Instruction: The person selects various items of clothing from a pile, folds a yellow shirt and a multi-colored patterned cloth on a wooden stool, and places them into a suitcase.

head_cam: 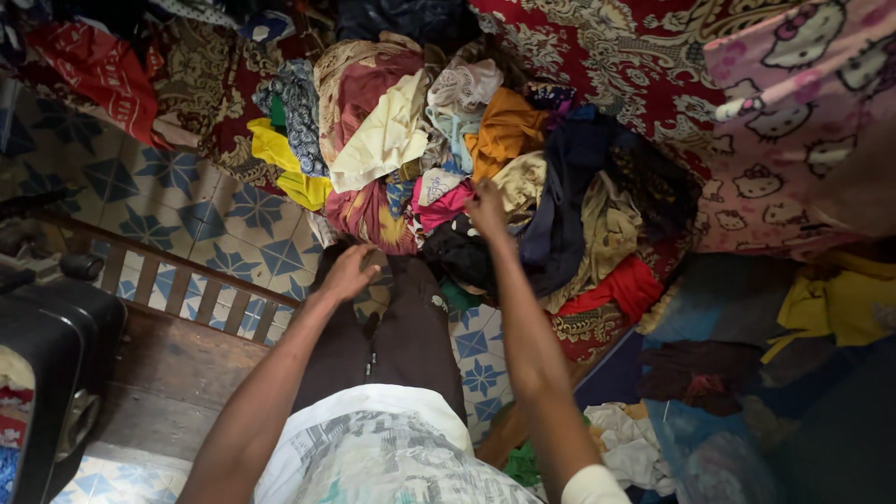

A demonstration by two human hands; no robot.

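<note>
A big heap of mixed clothes lies on the floor in front of me, with cream, orange, yellow, maroon, pink and dark pieces. My right hand reaches into the middle of the heap, its fingers closed on a pale cloth beside a pink garment. My left hand hovers lower, fingers spread, over a dark brown garment that lies across my lap and the tiled floor. It touches the top edge of that garment, holding nothing that I can make out.
A wooden slatted frame runs along the left, with a black suitcase beside it. A red patterned carpet lies behind the heap. A pink cartoon-print cloth hangs at right. More clothes lie at lower right on blue patterned tiles.
</note>
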